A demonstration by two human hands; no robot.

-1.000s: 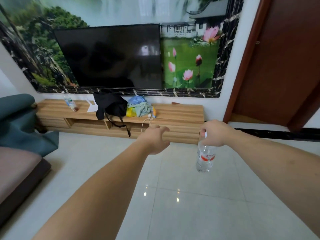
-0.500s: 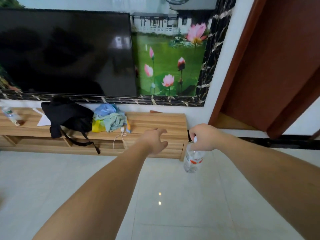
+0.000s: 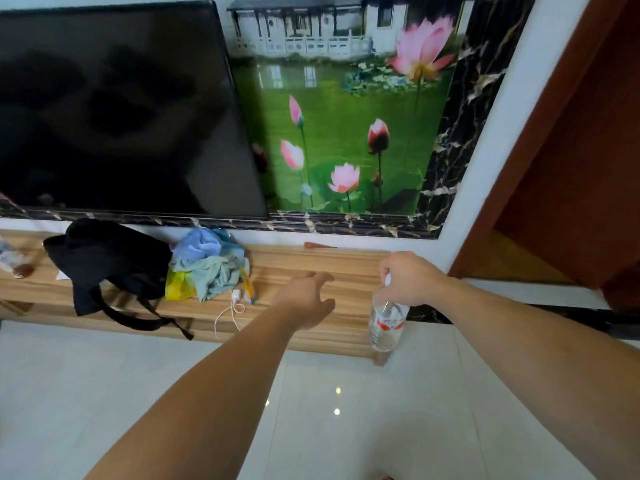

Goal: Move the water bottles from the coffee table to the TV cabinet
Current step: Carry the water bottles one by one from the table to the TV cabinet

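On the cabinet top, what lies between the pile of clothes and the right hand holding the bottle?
In the head view, bare wood of the TV cabinet between the clothes pile and right hand gripping the water bottle; the empty left hand hovers there.

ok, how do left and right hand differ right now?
The right hand is closed around the neck of a water bottle, which hangs down; the left hand holds nothing. Left fingers are loosely spread, right fingers curled. Both are stretched toward the TV cabinet.

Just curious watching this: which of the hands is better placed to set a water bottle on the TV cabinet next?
Right. The right hand already grips the water bottle by its neck beside the TV cabinet; the left hand is empty.
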